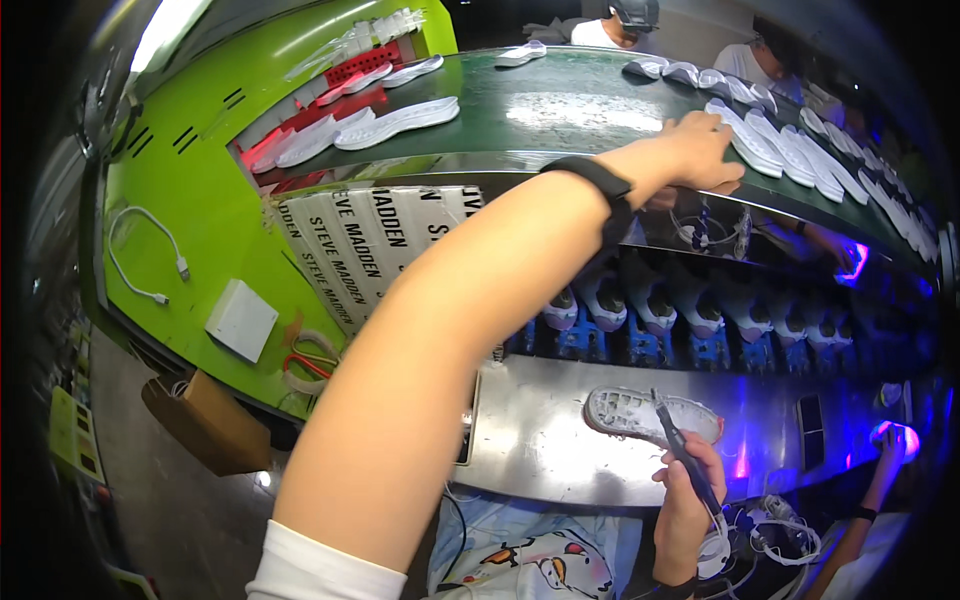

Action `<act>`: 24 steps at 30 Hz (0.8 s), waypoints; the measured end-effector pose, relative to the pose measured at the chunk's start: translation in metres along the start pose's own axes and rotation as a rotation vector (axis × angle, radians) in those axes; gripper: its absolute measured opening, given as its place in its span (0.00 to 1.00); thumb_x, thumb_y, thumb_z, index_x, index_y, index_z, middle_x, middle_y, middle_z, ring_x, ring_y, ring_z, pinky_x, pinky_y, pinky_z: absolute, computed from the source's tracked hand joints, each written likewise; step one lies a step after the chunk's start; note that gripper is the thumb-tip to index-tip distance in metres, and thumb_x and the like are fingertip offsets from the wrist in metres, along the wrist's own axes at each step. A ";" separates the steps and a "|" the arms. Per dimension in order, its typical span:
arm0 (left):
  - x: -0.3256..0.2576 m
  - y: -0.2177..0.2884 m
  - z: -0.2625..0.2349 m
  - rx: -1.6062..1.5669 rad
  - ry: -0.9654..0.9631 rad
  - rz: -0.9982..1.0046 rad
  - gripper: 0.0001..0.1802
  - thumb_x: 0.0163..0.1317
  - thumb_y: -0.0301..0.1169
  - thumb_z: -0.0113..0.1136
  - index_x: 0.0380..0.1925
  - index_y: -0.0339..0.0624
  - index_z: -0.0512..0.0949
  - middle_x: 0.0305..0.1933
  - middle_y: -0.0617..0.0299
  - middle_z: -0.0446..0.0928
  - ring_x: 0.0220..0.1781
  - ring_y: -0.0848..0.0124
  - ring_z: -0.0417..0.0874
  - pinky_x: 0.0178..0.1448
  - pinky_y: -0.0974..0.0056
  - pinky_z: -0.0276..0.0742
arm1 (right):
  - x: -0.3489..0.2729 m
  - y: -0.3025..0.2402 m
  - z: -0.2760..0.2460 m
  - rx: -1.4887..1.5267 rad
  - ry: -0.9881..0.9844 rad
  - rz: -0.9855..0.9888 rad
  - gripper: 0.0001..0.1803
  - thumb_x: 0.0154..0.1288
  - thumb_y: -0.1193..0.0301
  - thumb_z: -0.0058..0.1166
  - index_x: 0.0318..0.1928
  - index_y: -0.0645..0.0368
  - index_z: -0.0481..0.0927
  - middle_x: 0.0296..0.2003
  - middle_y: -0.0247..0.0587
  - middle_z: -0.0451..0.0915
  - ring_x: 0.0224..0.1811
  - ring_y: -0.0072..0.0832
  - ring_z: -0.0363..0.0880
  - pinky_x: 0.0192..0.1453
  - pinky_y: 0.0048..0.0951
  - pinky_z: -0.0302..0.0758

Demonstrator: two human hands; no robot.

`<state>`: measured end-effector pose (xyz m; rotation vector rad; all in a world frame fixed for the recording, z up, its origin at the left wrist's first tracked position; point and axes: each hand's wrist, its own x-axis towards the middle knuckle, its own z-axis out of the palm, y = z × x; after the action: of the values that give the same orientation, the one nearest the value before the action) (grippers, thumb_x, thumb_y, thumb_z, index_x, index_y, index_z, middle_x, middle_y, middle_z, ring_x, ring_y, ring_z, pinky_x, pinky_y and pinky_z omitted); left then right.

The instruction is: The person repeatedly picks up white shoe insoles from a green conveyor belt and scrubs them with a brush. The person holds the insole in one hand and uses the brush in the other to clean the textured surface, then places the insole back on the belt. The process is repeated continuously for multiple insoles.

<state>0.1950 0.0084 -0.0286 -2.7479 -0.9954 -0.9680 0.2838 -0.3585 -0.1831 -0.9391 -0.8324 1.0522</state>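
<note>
My left arm stretches across to the green belt, and my left hand (697, 152) lies over its near edge, fingers apart beside the nearest of several white shoe soles (745, 140). Nothing shows in that hand, though part of the fingers is hard to see. My right hand (685, 500) is closed around a black pen-shaped tool (688, 455) with a thin tip; a white cable seems to run from its lower end. Below the tip, a shoe sole (625, 412) with a gridded hollow lies on the metal bench (540, 440).
Several shoes (655, 312) line a lower rack behind the bench. More soles (400, 122) lie at the belt's left end. A green tabletop holds a white box (241, 320), scissors (310, 362) and a white cable (150, 235). Other people work at the far side and right.
</note>
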 end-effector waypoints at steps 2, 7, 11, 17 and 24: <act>0.033 0.013 0.041 0.097 -0.030 0.088 0.32 0.56 0.48 0.53 0.55 0.36 0.72 0.65 0.47 0.65 0.72 0.52 0.57 0.68 0.51 0.59 | 0.009 0.002 -0.021 -0.049 0.048 0.032 0.14 0.57 0.83 0.54 0.46 0.66 0.75 0.50 0.51 0.73 0.39 0.29 0.79 0.36 0.26 0.80; 0.106 0.039 0.070 0.218 -0.326 0.141 0.20 0.62 0.37 0.44 0.44 0.37 0.79 0.43 0.41 0.79 0.46 0.45 0.80 0.54 0.48 0.73 | 0.034 0.006 -0.057 -0.108 0.115 0.124 0.14 0.60 0.81 0.55 0.47 0.67 0.75 0.45 0.47 0.77 0.39 0.27 0.80 0.38 0.25 0.80; 0.114 0.053 0.056 0.136 -0.004 -0.269 0.26 0.59 0.51 0.52 0.43 0.40 0.81 0.47 0.44 0.79 0.50 0.49 0.80 0.55 0.55 0.74 | 0.046 0.004 -0.069 -0.107 0.188 0.167 0.13 0.61 0.79 0.54 0.47 0.69 0.75 0.39 0.45 0.80 0.37 0.25 0.80 0.38 0.23 0.79; 0.085 -0.020 0.021 -0.256 -0.171 -0.585 0.17 0.56 0.39 0.60 0.38 0.36 0.79 0.40 0.53 0.80 0.41 0.61 0.84 0.43 0.56 0.81 | 0.043 -0.002 -0.071 -0.059 0.174 0.255 0.14 0.59 0.80 0.54 0.47 0.70 0.75 0.34 0.44 0.80 0.33 0.25 0.79 0.36 0.24 0.77; -0.091 0.050 -0.095 -1.140 0.143 -0.641 0.26 0.54 0.27 0.58 0.53 0.30 0.69 0.47 0.52 0.76 0.47 0.68 0.81 0.47 0.60 0.81 | 0.032 0.001 -0.053 -0.022 0.142 0.201 0.14 0.57 0.81 0.54 0.46 0.71 0.75 0.31 0.42 0.78 0.29 0.25 0.76 0.35 0.23 0.73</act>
<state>0.1198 -0.1061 0.0018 -3.0010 -1.7498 -2.4215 0.3402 -0.3400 -0.2003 -1.1196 -0.6428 1.1357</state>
